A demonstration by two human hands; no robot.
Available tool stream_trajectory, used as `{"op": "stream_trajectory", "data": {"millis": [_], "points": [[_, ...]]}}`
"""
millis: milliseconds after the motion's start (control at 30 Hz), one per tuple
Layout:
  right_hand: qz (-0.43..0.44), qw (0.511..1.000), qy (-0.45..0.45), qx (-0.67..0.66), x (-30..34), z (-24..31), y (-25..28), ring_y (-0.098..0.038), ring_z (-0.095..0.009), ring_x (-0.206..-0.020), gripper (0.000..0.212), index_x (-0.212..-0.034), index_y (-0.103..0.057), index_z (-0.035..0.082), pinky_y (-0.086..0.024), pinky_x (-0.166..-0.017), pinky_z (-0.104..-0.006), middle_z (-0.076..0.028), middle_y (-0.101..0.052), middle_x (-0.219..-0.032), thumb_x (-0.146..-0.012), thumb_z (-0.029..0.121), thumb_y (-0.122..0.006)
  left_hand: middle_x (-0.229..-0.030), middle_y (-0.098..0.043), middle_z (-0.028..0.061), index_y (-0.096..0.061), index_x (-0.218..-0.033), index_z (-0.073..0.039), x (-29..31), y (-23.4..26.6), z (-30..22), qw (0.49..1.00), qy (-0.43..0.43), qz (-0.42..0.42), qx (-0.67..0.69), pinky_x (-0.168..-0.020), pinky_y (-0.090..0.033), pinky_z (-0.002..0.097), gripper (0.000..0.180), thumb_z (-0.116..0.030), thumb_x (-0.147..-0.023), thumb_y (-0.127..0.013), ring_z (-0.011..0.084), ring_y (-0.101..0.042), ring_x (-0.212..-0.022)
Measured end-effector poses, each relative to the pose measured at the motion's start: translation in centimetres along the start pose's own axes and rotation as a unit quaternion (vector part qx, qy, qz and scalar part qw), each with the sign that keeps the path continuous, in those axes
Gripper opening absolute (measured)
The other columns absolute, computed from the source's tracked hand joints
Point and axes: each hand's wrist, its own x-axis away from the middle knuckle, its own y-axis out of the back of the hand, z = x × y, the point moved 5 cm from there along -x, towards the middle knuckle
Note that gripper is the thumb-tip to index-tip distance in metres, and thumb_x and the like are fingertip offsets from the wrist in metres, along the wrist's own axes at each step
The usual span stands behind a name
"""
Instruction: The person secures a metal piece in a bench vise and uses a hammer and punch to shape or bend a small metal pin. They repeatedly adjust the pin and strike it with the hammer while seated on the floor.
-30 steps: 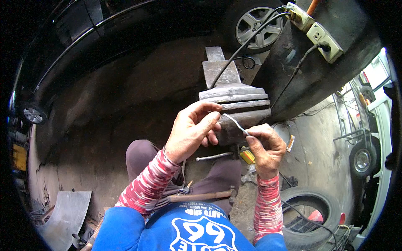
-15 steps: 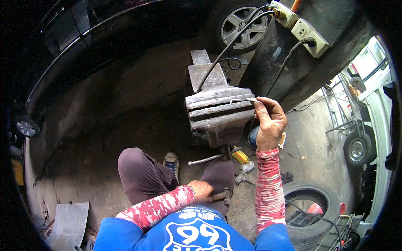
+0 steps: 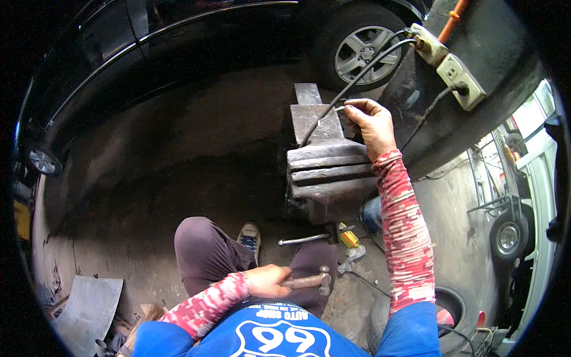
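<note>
My right hand (image 3: pixel 372 126) pinches a thin, bent metal wire (image 3: pixel 339 109) between thumb and fingertips. That piece is over the flat rear block of a large grey bench vise (image 3: pixel 327 157); whether it touches the block I cannot tell. Down by my lap, my left hand (image 3: pixel 267 281) is wrapped round the handle of a ball-peen hammer (image 3: pixel 306 281). The hammer lies across my thigh, its head pointing right. Between the vise jaws runs a dark, narrow gap with nothing visible in it. The vise's handle bar (image 3: pixel 304 239) sticks out to the left below.
A black cable (image 3: pixel 351 83) crosses the vise's rear block, coming from outlet boxes (image 3: pixel 461 82) on a dark pillar. Behind stands a black car with a silver wheel (image 3: pixel 367 55). A yellow box (image 3: pixel 348 237), plastic bag and loose tire (image 3: pixel 449 297) are at lower right.
My right hand has moved away from the jaws, carrying the wire to above the vise's rear block. My left hand has shifted slightly left with the hammer, which shows more fully. The view has shifted.
</note>
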Motion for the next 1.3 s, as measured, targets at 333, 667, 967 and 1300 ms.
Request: {"op": "stream_trajectory", "data": {"millis": [333,667,967,1300], "points": [[0.262,0.927,0.029,0.268,-7.7,-4.2,-8.7,-0.071,-0.015,-0.077,0.015,-0.094,-0.076,0.002,-0.057,-0.076,-0.0303,-0.009,-0.076,-0.084,-0.081,0.008,-0.072,-0.079,-0.06,-0.0033,-0.063,-0.112,-0.003,12.3,12.9,-0.1,0.899,-0.003,-0.251,0.359,-0.054,-0.045,0.0213,0.025,-0.023,-0.098,-0.068,0.0032,-0.053,-0.06],[0.313,0.823,0.028,0.473,-8.3,-6.4,-7.5,-0.073,-0.029,-0.092,0.023,-0.1,-0.076,0.001,-0.057,-0.088,-0.0372,-0.017,-0.075,-0.096,-0.079,0.005,-0.069,-0.072,-0.058,-0.0017,-0.06,-0.118,0.0,8.7,21.1,1.9,0.82,-0.045,-0.436,0.368,-0.051,-0.045,0.0212,0.024,-0.017,-0.099,-0.061,0.0047,-0.055,-0.056],[0.302,0.795,0.137,0.507,-7.3,-6.5,-7.1,-0.066,-0.037,-0.099,0.019,-0.091,-0.079,0.005,-0.053,-0.092,-0.0434,-0.019,-0.068,-0.094,-0.075,0.014,-0.074,-0.081,-0.067,0.0229,-0.062,-0.124,-0.003,2.5,27.4,-0.4,0.802,-0.097,-0.586,-0.058,-0.066,-0.053,0.0454,0.034,-0.018,-0.094,-0.064,0.0394,-0.069,-0.075],[0.267,0.794,0.169,0.52,-6.6,-6.3,-6.7,-0.067,-0.036,-0.096,0.016,-0.089,-0.078,0.003,-0.054,-0.089,-0.0422,-0.017,-0.067,-0.094,-0.077,0.013,-0.072,-0.116,-0.069,0.0228,-0.056,-0.141,-0.011,-1.9,29.6,-1.6,0.816,-0.014,-0.551,-0.176,-0.087,-0.056,0.0466,0.046,-0.018,-0.095,-0.062,0.0413,-0.068,-0.1]]}}
